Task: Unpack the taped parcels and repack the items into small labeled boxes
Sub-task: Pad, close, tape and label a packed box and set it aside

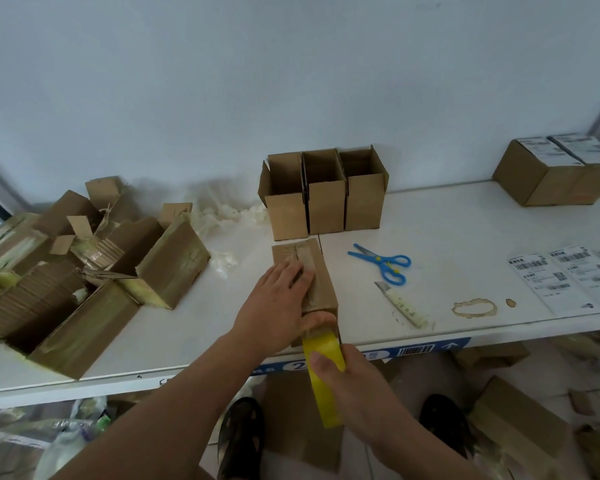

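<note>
Tape going onto the closed box at the table's front edge, and the seam is the worry.

Left hand (284, 289) lies flat, fingers spread, pressing the flaps of the small box (312, 282) at centre frame; its thumb pins the tape end on the near face. Right hand (347, 386), lower centre, grips the yellow tape roll (326, 372) below the table edge. The flaps show a gap along the middle, so if that palm lifts early they may spring and the tape could bridge crooked. The box sits right at the table (465, 216) lip; a hard pull downward might drag it off. Just right lie blue scissors (383, 263) and a box cutter (400, 304), with labels (565, 275) far right. Three open boxes (326, 195) wait behind; torn parcels (84, 268) crowd the left.
</note>
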